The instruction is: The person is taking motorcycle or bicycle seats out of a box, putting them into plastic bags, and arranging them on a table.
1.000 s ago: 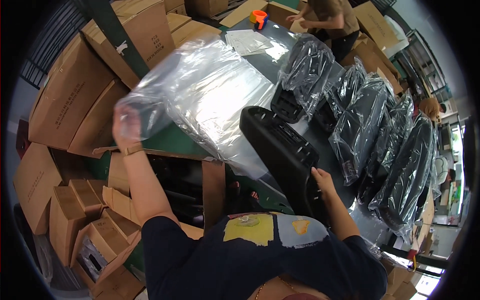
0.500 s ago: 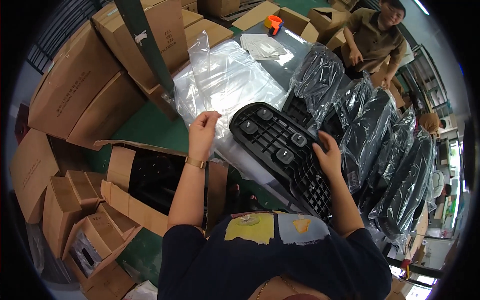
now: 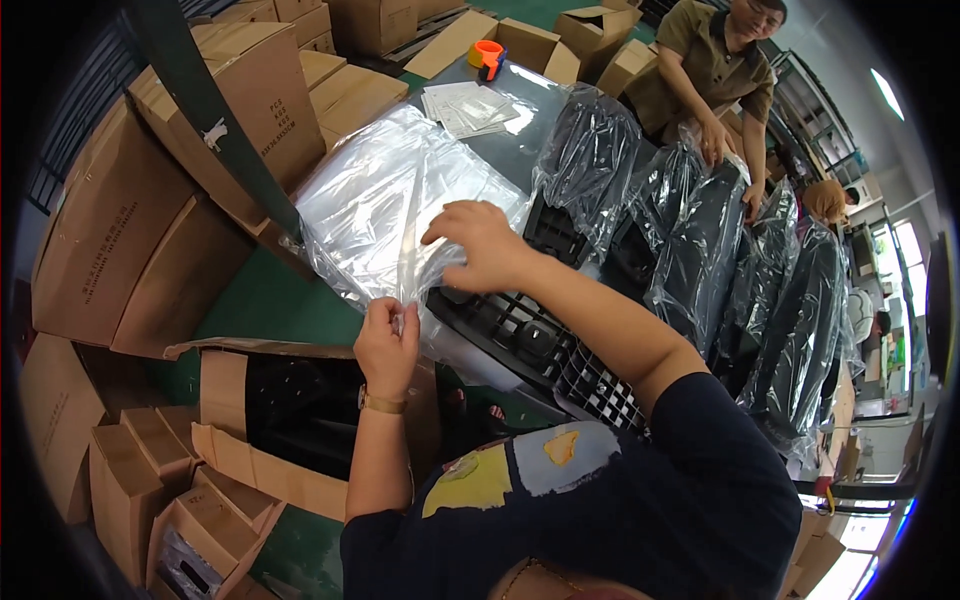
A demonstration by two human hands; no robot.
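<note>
A black plastic grille part lies on the grey table in front of me. A stack of clear plastic bags lies to its left, partly over it. My left hand pinches the near edge of a clear bag. My right hand rests with fingers curled on the bag's upper layer, just above the grille's end. Several black parts wrapped in clear plastic lie in a row to the right.
Another person stands at the table's far end, hands on a wrapped part. Stacked brown cartons fill the left side; an open carton holding dark parts sits below my left hand. Papers and an orange tape dispenser lie far on the table.
My right hand left the grille's right side and moved onto the bag. My left hand came down to the bag's near edge. The grille now lies partly under the plastic.
</note>
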